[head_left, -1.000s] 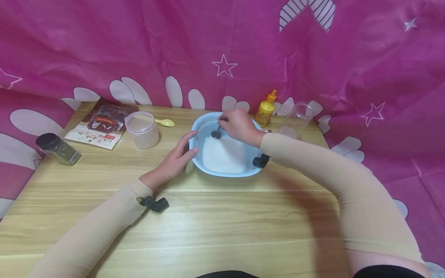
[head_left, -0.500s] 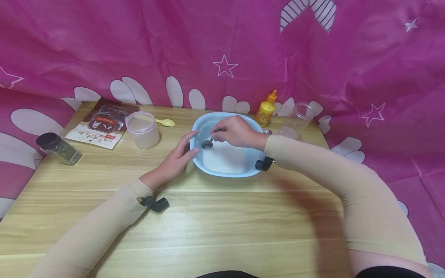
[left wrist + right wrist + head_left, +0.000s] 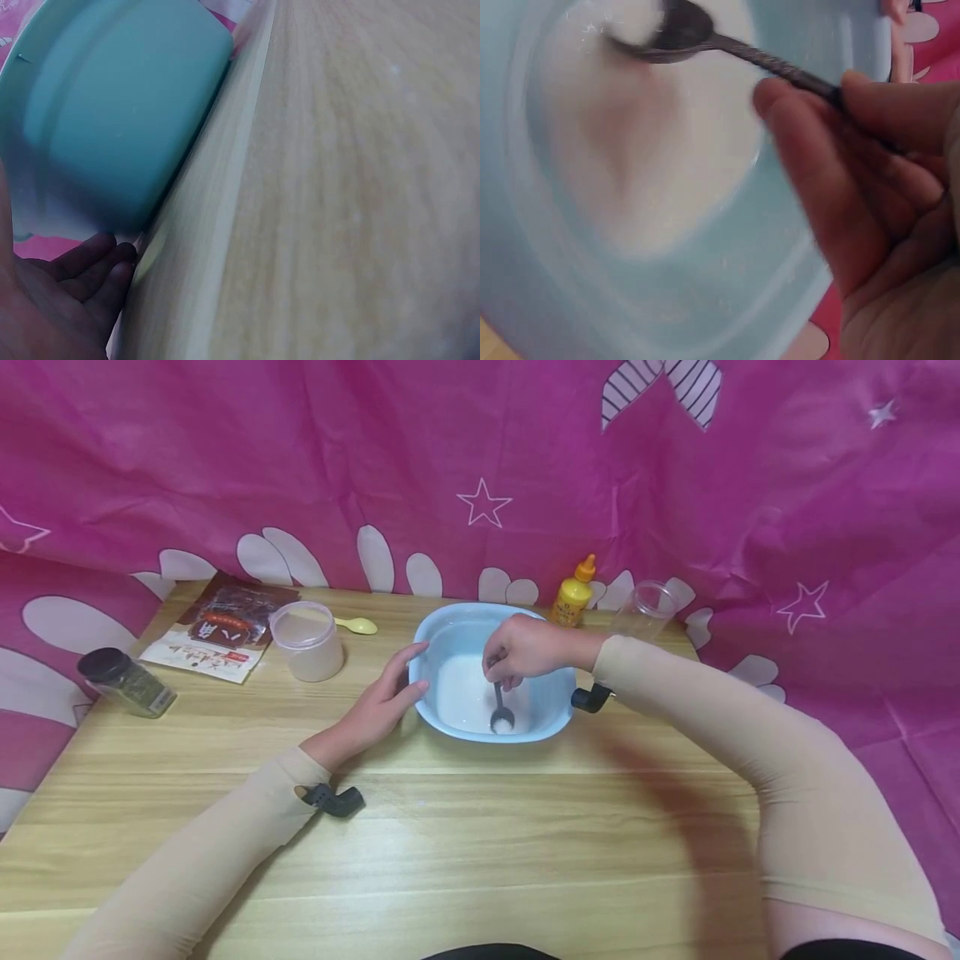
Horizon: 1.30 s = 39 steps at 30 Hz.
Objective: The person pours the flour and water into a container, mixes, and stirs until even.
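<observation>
Pale-blue plastic forms the basin that stands toward the far edge of the wooden table, a little right of the middle. Your right hand hangs over the basin's opening, its fingers curled round the handle of a dark metal spoon. The spoon points down and toward you, so that its bowl lies below the hand at the near wall of the basin. There it sits in the white powder that covers the basin floor; the right wrist view shows a small heap of powder in the spoon's bowl.

Your left hand lies on the table at the basin's left side. Its fingers are straight and relaxed, the fingertips touching the left rim and outer wall, and it grasps nothing. The left wrist view shows the basin's outer wall just beyond the fingers, with the table top beside them.

Along the far edge, right of the basin, stand a yellow squeeze bottle with an orange tip and an empty clear jar, the bottle just behind the basin's far right corner. Left of the basin, well apart from your left hand, stands a lidded clear tub; a yellow spoon lies just behind it. A printed packet lies flat at the far left corner. A dark-capped spice jar lies on its side at the left edge. A pink cloth with white stars hangs behind the table.
</observation>
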Motion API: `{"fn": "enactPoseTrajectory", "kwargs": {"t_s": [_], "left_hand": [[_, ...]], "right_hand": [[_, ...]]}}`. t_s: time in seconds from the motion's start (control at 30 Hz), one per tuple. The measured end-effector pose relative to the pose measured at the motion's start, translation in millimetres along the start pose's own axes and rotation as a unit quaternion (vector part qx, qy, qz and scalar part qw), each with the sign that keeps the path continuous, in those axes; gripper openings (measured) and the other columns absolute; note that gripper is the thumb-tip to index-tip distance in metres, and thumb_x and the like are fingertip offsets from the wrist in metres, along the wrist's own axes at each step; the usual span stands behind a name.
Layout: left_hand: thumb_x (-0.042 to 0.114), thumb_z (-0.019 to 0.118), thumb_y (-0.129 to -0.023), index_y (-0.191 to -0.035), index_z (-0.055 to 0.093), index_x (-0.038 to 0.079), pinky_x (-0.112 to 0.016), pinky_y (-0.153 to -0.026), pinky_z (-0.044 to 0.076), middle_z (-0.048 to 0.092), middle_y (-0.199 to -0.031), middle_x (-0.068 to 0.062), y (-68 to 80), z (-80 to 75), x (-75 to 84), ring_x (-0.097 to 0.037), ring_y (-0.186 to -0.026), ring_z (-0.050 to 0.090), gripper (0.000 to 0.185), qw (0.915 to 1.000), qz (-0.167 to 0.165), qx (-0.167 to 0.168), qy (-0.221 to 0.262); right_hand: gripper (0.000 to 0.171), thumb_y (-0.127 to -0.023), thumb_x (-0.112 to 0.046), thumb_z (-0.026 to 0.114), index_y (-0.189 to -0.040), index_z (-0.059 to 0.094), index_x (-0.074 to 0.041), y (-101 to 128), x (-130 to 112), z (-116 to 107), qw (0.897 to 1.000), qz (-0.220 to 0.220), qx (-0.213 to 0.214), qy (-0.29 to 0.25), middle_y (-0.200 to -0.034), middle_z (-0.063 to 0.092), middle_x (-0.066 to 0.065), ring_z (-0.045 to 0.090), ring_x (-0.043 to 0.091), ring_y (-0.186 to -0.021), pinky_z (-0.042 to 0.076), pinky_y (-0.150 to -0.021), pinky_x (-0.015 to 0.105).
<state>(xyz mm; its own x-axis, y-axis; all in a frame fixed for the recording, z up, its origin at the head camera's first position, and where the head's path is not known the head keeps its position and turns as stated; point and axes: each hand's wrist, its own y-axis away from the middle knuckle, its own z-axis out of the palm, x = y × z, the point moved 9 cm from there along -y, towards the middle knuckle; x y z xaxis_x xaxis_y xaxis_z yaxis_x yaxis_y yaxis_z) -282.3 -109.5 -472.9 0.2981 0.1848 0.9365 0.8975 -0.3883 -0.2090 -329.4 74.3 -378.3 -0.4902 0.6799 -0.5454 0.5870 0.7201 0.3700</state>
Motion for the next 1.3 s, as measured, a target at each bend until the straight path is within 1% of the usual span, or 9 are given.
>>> {"fn": "enactPoseTrajectory", "kwargs": {"t_s": [0.1, 0.23, 0.4, 0.57, 0.83, 0.93, 1.07, 1.17, 1.3], "left_hand": [[0.026, 0.056, -0.118, -0.176, 0.03, 0.028, -0.057, -0.133, 0.03, 0.022, -0.184, -0.008, -0.5, 0.9, 0.5, -0.04, -0.164, 0.032, 0.064, 1.0, -0.001, -0.004, 0.001], [0.027, 0.056, -0.118, -0.176, 0.029, 0.029, -0.058, -0.133, 0.03, 0.022, -0.184, -0.008, -0.6, 1.4, 0.7, -0.04, -0.164, 0.033, 0.064, 1.0, -0.002, -0.004, 0.002], [0.027, 0.056, -0.118, -0.176, 0.029, 0.029, -0.058, -0.133, 0.028, 0.022, -0.184, -0.009, -0.3, 0.8, -2.1, -0.04, -0.165, 0.031, 0.065, 1.0, -0.008, -0.002, -0.002], [0.029, 0.056, -0.118, -0.176, 0.029, 0.029, -0.057, -0.134, 0.027, 0.021, -0.184, -0.008, 0.5, 1.0, -1.4, -0.039, -0.166, 0.03, 0.064, 1.0, -0.01, -0.003, -0.002], [0.027, 0.055, -0.119, -0.176, 0.028, 0.028, -0.057, -0.132, 0.032, 0.02, -0.184, -0.008, 0.2, 2.2, 0.2, -0.039, -0.165, 0.031, 0.064, 0.9999, -0.003, -0.008, 0.007], [0.025, 0.055, -0.118, -0.176, 0.028, 0.027, -0.058, -0.132, 0.032, 0.02, -0.184, -0.009, -0.2, 2.6, 0.7, -0.039, -0.165, 0.03, 0.064, 1.0, 0.0, -0.007, 0.005], [0.022, 0.055, -0.118, -0.176, 0.027, 0.023, -0.059, -0.131, 0.033, 0.023, -0.183, -0.015, -0.3, 2.5, 1.8, -0.041, -0.164, 0.032, 0.065, 1.0, 0.002, -0.005, 0.006], [0.022, 0.054, -0.118, -0.176, 0.027, 0.023, -0.059, -0.13, 0.035, 0.025, -0.182, -0.018, -0.2, 2.3, 1.6, -0.042, -0.163, 0.034, 0.064, 1.0, 0.001, -0.005, 0.007], [0.023, 0.055, -0.118, -0.177, 0.027, 0.025, -0.06, -0.13, 0.035, 0.026, -0.182, -0.018, 0.6, 1.6, 0.2, -0.043, -0.162, 0.036, 0.065, 1.0, 0.0, -0.002, 0.007]], "right_hand": [[0.013, -0.106, -0.013, 0.075, -0.105, 0.084, -0.003, 0, 6, -8, 0.997, 0.012, 0.013, 0.078, -0.085, 0.08, 0.001, 0.08, 0.017, -0.078, 0.066, -0.077, 0.031], [0.014, -0.107, -0.013, 0.072, -0.107, 0.084, -0.007, 0, 10, -22, 0.983, 0.021, 0.065, 0.172, -0.087, 0.078, 0.0, 0.073, 0.017, -0.081, 0.063, -0.082, 0.035], [0.014, -0.108, -0.012, 0.072, -0.112, 0.084, -0.006, -3, 9, -36, 0.968, 0.017, 0.145, 0.203, -0.094, 0.075, 0.006, 0.066, 0.024, -0.087, 0.062, -0.083, 0.034], [0.02, -0.107, -0.016, 0.077, -0.122, 0.085, -0.005, -10, 7, -41, 0.964, 0.012, 0.204, 0.169, -0.103, 0.081, 0.007, 0.069, 0.021, -0.089, 0.063, -0.081, 0.03], [0.022, -0.109, -0.019, 0.075, -0.123, 0.085, -0.006, -18, 4, -35, 0.962, 0.029, 0.273, 0.008, -0.1, 0.083, 0.003, 0.074, 0.016, -0.089, 0.061, -0.08, 0.031], [0.022, -0.109, -0.018, 0.075, -0.123, 0.085, -0.004, -20, 0, -30, 0.96, 0.015, 0.276, -0.033, -0.101, 0.084, 0.003, 0.077, 0.014, -0.089, 0.063, -0.083, 0.031], [0.02, -0.108, -0.018, 0.076, -0.12, 0.086, -0.004, -21, -5, -22, 0.966, -0.005, 0.25, -0.061, -0.097, 0.084, 0.001, 0.079, 0.013, -0.088, 0.064, -0.084, 0.033], [0.019, -0.107, -0.018, 0.078, -0.118, 0.086, -0.006, -19, -7, -14, 0.975, -0.016, 0.206, -0.079, -0.095, 0.084, -0.003, 0.08, 0.013, -0.089, 0.065, -0.085, 0.031], [0.018, -0.106, -0.017, 0.079, -0.117, 0.086, -0.004, -14, -11, 1, 0.986, -0.039, 0.118, -0.112, -0.097, 0.084, -0.002, 0.082, 0.017, -0.094, 0.067, -0.087, 0.031]]}}
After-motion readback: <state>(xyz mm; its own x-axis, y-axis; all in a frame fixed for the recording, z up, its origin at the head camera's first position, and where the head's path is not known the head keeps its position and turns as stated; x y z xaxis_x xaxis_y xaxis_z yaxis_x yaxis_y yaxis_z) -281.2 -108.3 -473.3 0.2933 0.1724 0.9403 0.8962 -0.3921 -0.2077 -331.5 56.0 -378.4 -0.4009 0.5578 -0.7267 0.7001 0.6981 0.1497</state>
